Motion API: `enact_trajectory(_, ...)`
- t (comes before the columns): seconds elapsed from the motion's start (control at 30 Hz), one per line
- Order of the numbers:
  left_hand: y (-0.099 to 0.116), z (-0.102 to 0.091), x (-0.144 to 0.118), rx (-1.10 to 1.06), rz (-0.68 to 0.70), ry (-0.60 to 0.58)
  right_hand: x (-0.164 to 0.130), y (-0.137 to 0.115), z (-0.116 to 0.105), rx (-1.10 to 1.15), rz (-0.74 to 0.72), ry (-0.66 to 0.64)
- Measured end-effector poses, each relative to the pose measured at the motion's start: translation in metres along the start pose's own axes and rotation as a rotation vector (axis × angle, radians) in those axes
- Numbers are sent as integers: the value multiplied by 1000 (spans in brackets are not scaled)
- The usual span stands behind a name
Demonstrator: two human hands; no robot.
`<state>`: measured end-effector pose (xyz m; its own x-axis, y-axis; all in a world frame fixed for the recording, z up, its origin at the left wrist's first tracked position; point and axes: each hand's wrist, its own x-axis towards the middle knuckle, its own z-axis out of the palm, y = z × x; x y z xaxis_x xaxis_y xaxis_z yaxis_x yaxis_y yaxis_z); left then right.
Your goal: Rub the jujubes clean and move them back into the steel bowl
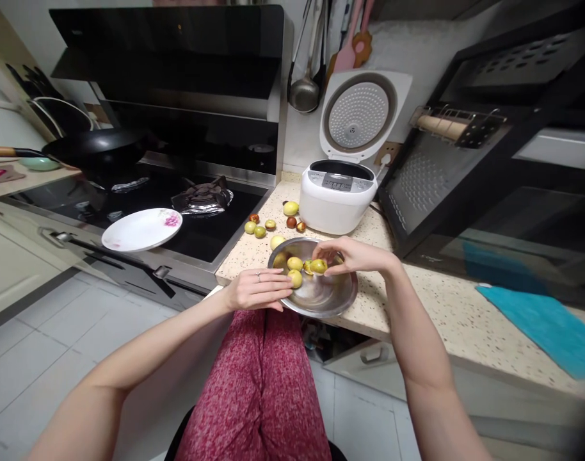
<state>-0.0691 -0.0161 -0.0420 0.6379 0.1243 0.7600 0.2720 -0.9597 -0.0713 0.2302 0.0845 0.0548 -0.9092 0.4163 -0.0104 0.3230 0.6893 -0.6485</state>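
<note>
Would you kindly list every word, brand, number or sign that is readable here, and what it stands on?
No text reads clearly.
Rice cooker: display and button markings, too small.
Range hood: faint mark at upper left, too small.
Dark appliance at right: pale lettering low on its front, too blurred.

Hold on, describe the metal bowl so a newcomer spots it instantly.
Find the open white rice cooker on the speckled countertop. In front of it, at the near edge, sits the bowl, the right hand over it. Unlike the flower-patterned plate to its left, it is shiny metal with yellow-green fruits inside.
</note>
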Motion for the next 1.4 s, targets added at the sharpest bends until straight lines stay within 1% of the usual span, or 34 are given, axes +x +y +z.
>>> enact_trajectory(0.1,-1,-1,-2,-13,0,-1,-1,2,-1,-12,50,-11)
enact_trajectory(0.2,-5,-5,-6,-43,-71,-49,-1,4,-1,-31,94,-17)
enact_trajectory(0.27,-9,-8,-10,-46,-101,-90,0,6,1,-43,103,-32)
enact_trajectory(0.33,-12,-9,-13,-39,-91,-107,2,7,4,-60,88,-46)
enact_trajectory(0.43,-14,-10,-17,-23,-28,-72,7,6,11,-88,60,-61)
enact_trajectory(0.5,-13,-10,-19,-2,-10,-63,11,4,18,-116,49,-77)
enact_trajectory(0.63,-7,-11,-18,-20,-56,-98,17,0,28,-174,31,-101)
enact_trajectory(0.73,-5,-15,-12,-48,-88,-39,16,-2,28,-146,49,-111)
enact_trajectory(0.8,-6,-17,-8,-4,-170,13,14,-4,23,-97,47,-106)
enact_trajectory(0.87,-11,-17,-6,75,-328,74,13,-5,18,-49,14,-42)
enact_trajectory(0.9,-14,-16,-5,111,-422,107,13,-3,15,-33,-5,29)
enact_trajectory(0.93,-18,-15,-6,136,-518,137,14,-1,14,-27,-20,125)
enact_trajectory(1.0,-26,-12,-8,156,-691,173,19,11,13,-54,-32,357)
enact_trajectory(1.03,-29,-10,-10,155,-756,174,23,19,14,-91,-31,475)
enact_trajectory(1.07,-32,-8,-12,150,-805,160,26,28,16,-147,-35,566)
enact_trajectory(1.1,-34,-6,-13,145,-842,131,30,38,17,-230,-44,623)
enact_trajectory(1.13,-36,-5,-15,140,-864,88,34,47,20,-330,-52,645)
enact_trajectory(1.17,-37,-3,-16,136,-873,38,38,56,22,-436,-54,640)
enact_trajectory(1.27,-39,-1,-17,148,-859,-106,51,77,28,-701,-39,582)
enact_trajectory(1.4,-39,2,-19,191,-820,-214,75,95,38,-906,-27,503)
